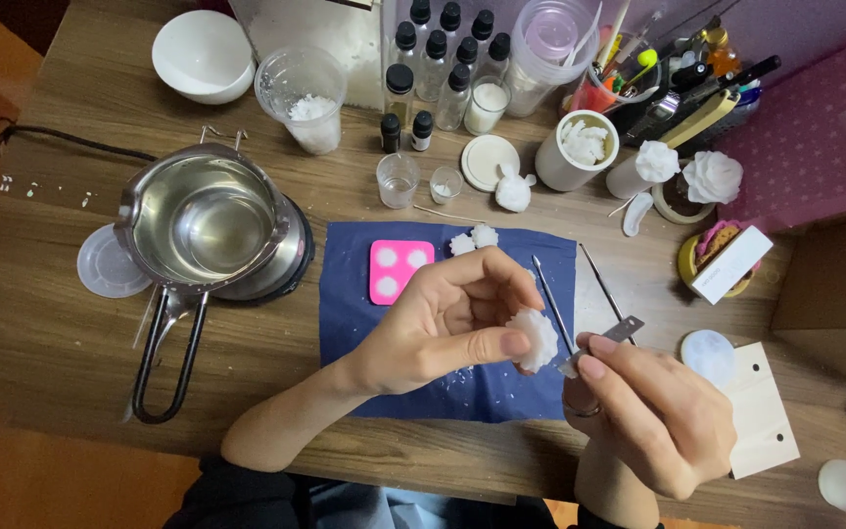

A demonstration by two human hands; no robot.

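Observation:
My left hand (443,328) holds a small white wax flower (535,338) between thumb and fingers, above a dark blue cloth (443,323). My right hand (653,411) grips a thin flat metal blade (604,343), its tip touching the flower's right side. A pink silicone mould (399,269) with white-filled cavities lies on the cloth. Two small white wax pieces (474,240) sit at the cloth's far edge. Two thin metal tools (552,304) lie on the cloth's right part.
A steel melting pot (203,220) with a long black handle stands on a heater at left. Behind it are a white bowl (203,54), a cup of wax flakes (304,98), several small bottles (438,59) and white wax roses (712,176). A cardboard box (834,294) is right.

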